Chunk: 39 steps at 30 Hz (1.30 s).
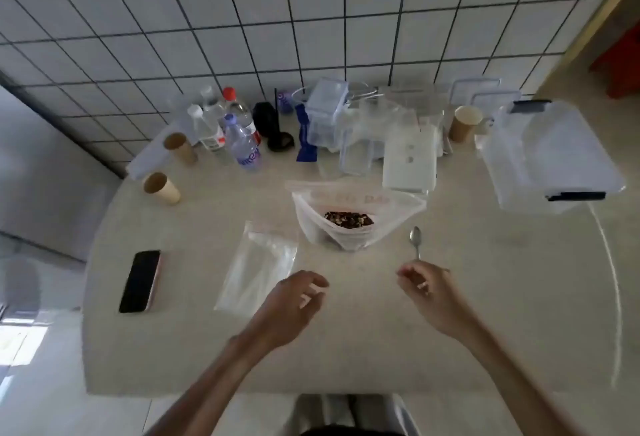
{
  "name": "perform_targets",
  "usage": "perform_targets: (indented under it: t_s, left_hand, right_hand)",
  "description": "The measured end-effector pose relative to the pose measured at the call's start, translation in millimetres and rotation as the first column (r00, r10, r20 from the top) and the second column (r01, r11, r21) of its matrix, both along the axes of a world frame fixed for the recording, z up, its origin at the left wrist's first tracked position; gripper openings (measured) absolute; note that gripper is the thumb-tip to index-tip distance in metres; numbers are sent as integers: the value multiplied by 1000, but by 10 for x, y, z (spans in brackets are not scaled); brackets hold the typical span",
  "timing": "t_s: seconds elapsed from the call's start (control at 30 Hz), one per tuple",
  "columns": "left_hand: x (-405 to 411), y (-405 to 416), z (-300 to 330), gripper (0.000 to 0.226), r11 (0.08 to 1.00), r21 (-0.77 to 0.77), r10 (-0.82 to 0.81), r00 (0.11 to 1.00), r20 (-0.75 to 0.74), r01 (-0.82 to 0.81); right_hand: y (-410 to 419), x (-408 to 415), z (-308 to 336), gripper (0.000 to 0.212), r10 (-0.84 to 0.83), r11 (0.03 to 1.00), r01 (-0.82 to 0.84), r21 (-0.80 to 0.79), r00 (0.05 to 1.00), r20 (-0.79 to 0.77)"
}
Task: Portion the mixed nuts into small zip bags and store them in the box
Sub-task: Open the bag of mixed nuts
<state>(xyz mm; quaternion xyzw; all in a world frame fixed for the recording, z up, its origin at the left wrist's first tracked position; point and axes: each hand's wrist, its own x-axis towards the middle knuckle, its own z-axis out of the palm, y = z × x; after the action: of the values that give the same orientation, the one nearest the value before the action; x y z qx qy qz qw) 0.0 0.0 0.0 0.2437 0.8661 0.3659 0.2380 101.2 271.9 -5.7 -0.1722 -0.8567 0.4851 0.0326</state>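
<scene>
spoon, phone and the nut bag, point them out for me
spoon (pixel 415 237), head view, on its bowl
phone (pixel 140 281), head view, middle of the dark screen
nut bag (pixel 349 219), head view, on the nuts inside
</scene>
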Motion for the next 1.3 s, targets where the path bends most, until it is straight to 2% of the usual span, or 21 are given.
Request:
perform_targets:
  t_s: [0.07,0.13,0.17,0.23,0.3,0.4,0.47,0.53,0.63,0.7,0.8,0.87,0.93,1.03,1.13,1.2,1.3]
  left_hand:
    - [-149,168,139,16,999,53,7,968,-252,6]
    - [-330,311,277,20,996,87,26,852,-523,23]
    - [-439,370,307,22,998,53,12,785,-620,27]
    - [-614,477,333,28,1000,-29,-21,676,-737,0]
    - [-754,578,251,32,996,-50,13,666,-746,-75]
    - [-798,615,5,32,984,-5,126,712,-691,-180]
    - [-810,545,-236,22,971,18,188,721,-667,-236]
    - [-834,426,-479,25,965,28,222,755,-617,-262]
    - [-860,298,-770,34,951,174,310,820,-481,-257]
    - [-877,268,-892,29,914,289,376,860,-346,-283]
    - [-879,268,-989,20,811,478,424,902,-83,-337]
    - [-837,282,-1024,13,697,624,428,903,33,-353]
    - [-735,274,-1024,15,571,741,382,913,142,-354]
    - [-550,231,-941,23,431,819,277,920,279,-378]
    - [-398,181,-789,18,287,823,124,871,475,-490]
    - [-358,164,-714,6,297,777,69,824,563,-555]
    - [-346,145,-703,18,451,710,219,838,500,-542]
  right_hand:
    - [43,-168,133,9,-11,992,24,121,994,-112]
    - [66,-362,326,4,-6,973,62,222,970,-243]
    - [93,-454,382,5,2,958,84,273,954,-300]
    - [145,-630,408,6,59,904,80,420,949,-308]
    - [202,-815,354,11,93,862,30,505,972,-217]
    - [240,-945,173,26,45,880,29,473,989,-144]
    - [262,-963,10,22,27,867,26,497,995,-99]
    - [288,-965,-165,18,18,883,21,469,997,-78]
    - [303,-928,-417,31,43,899,21,438,990,-136]
    - [274,-884,-518,41,67,892,13,453,985,-160]
    - [240,-796,-630,55,102,874,11,486,973,-205]
    - [192,-712,-678,62,131,857,27,515,954,-268]
    - [101,-611,-713,69,166,852,40,521,925,-343]
    - [-8,-461,-709,75,147,885,66,460,899,-412]
    - [-71,-320,-637,76,91,926,97,364,881,-465]
    - [-90,-261,-585,73,35,945,135,297,862,-505]
    - [-152,-218,-517,67,-35,979,135,155,854,-519]
